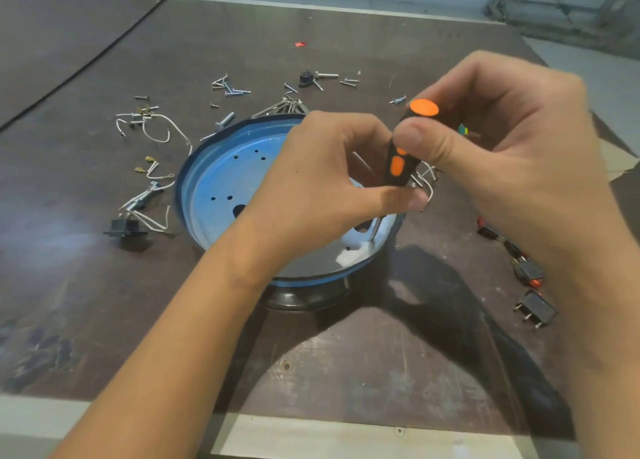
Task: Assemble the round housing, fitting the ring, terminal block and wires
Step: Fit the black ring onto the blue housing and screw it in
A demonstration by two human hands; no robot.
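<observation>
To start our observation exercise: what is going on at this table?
A person is working on the round blue housing with a screwdriver. The right hand grips the top of its handle, the left hand pinches it lower down, and the tip stands inside the housing near its rim. Screws, wires and switches lie loose around it.

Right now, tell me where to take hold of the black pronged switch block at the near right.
Take the black switch block by its boxy body, pinching its two flat sides from above. Its metal prongs stick out toward the near left, so stay off that face. It lies free on the table, apart from the other parts, so there is room to come straight down.
</observation>
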